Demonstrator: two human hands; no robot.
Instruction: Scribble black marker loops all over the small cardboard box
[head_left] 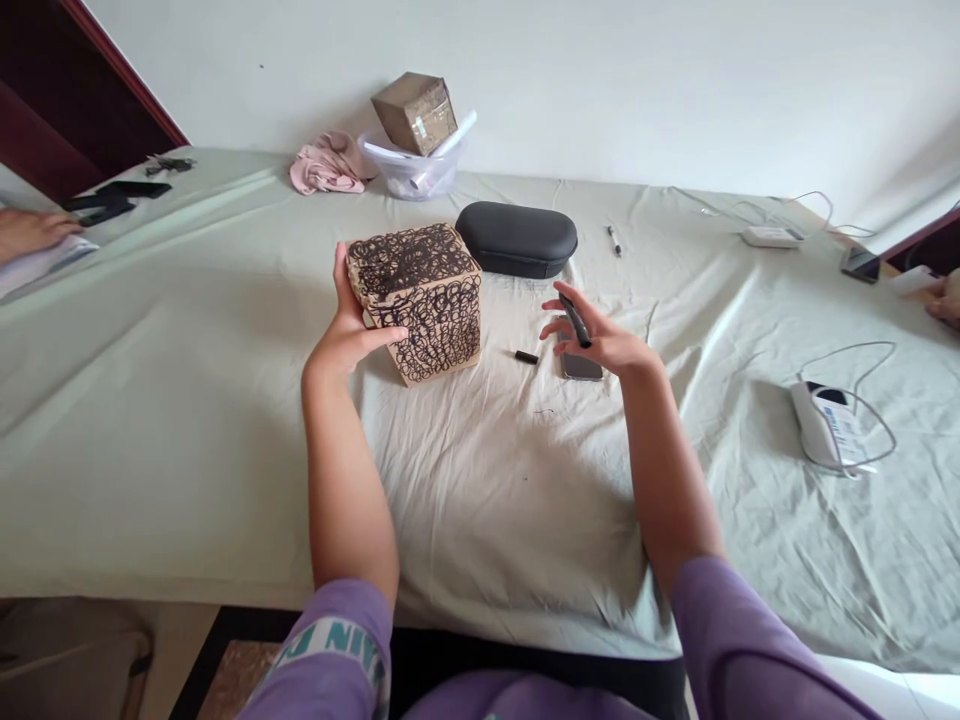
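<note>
While the left hand [351, 335] holds it up, the cardboard box [424, 300] shows two visible faces covered in dense black scribbled loops, with bare brown card showing through along the edges. It sits tilted over the pale green sheet [225, 420], just in front of a black hard case [516, 240]. The left hand is curled around the box's near side, its thumb across the front face and its fingers up the left side. The right hand [596, 330] is well apart from the box, with its fingers partly spread and a black marker [575, 320] pinched among them. Just below that hand lies a dark phone [581, 368], partly covered by it from this view. A short black piece [526, 357] lies on the sheet between the box and the phone, too small to make out clearly. The box's underside is hidden, so I can't tell whether it touches the sheet. The marker's tip is also hard to see. At the left and right edges, another person's hands [30, 232] are cut off by the frame.
</note>
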